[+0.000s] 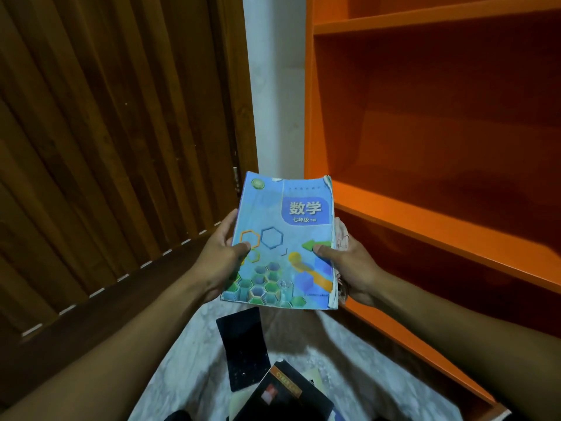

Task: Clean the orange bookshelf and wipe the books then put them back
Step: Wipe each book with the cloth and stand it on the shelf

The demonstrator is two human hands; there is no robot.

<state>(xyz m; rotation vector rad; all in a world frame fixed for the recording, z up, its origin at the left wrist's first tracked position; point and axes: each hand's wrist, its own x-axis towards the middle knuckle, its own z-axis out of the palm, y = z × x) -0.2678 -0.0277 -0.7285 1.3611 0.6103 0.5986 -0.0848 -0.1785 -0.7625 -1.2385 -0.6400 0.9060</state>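
I hold a light blue textbook [283,241] with hexagon patterns and Chinese characters in front of me, cover up. My left hand [218,253] grips its left edge, thumb on the cover. My right hand [349,265] grips the right edge, thumb on the cover, and also holds a crumpled whitish cloth [342,237] against the book's side. The orange bookshelf [440,220] stands at the right, and the shelves I can see carry nothing.
Several books lie on the pale marbled floor [194,354] below: a dark flat book [246,347] and a black book with an orange label [285,393]. A brown wooden door [115,141] fills the left. A white wall strip [276,86] separates door and shelf.
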